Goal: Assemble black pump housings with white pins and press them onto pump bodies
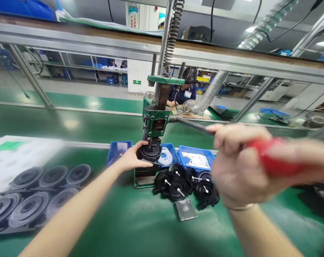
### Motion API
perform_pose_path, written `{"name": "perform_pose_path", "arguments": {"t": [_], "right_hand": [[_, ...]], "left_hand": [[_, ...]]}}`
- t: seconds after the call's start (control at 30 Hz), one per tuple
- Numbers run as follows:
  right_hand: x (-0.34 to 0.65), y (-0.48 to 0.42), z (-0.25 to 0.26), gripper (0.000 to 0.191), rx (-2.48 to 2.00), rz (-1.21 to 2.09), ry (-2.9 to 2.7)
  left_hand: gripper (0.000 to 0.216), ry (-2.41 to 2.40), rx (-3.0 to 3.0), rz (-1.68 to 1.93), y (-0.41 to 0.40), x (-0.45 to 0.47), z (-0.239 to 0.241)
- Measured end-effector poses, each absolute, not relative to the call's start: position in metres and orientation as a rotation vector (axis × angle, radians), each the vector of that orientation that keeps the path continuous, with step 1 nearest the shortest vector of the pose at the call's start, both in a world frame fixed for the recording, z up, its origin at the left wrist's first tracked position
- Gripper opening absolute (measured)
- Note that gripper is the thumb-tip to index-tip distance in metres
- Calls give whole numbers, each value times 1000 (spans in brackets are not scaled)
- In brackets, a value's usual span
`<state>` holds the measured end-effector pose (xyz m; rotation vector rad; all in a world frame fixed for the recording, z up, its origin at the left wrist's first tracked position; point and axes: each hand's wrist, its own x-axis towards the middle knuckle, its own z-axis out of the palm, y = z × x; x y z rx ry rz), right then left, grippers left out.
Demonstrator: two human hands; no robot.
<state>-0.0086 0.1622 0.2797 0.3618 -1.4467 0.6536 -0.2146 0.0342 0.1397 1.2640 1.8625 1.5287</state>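
Note:
In the head view, my left hand (133, 157) grips a round black plastic housing (151, 152) under the ram of a green hand press (158, 123). Its thumb and fingers lie around the housing's left side. My right hand (239, 164), blurred by motion, is wrapped around the lever (196, 125) of the press, at its red grip (274, 157). The lever runs out to the right from the press head. Right of the press base lie several black housings (178, 189) with white pins on them. A small grey square plate (185, 210) rests in front of those.
Behind the housings stand blue bins, one with white rings (165, 156), another with small white parts (196, 159). A tray of round black parts (30, 203) lies at left. A metal shelf rail (97, 41) crosses above the bench. Another person (187, 94) sits opposite.

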Motion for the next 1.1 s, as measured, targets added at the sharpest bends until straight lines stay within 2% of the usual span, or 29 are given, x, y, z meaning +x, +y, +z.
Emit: {"name": "perform_pose_path", "arguments": {"t": [0.07, 0.13, 0.33, 0.53, 0.73, 0.97, 1.1], "right_hand": [[-7, 158, 252, 30, 273, 578, -1444], [-8, 159, 244, 35, 201, 532, -1444], [-9, 172, 276, 30, 382, 557, -1553], [-6, 162, 254, 49, 383, 542, -1448], [-8, 168, 254, 49, 402, 520, -1498], [-14, 167, 256, 59, 376, 464, -1471], [13, 174, 254, 67, 249, 578, -1632]], "left_hand": [[85, 1867, 1263, 1526, 34, -214, 140], [84, 1853, 1264, 1533, 34, -214, 140], [85, 1788, 1289, 1517, 31, -219, 140], [84, 1750, 1298, 1524, 28, -219, 138], [85, 1748, 1334, 1599, 28, -213, 132], [80, 1798, 1352, 1673, 30, -209, 137], [73, 1982, 1347, 1753, -2, -167, 136]]}}
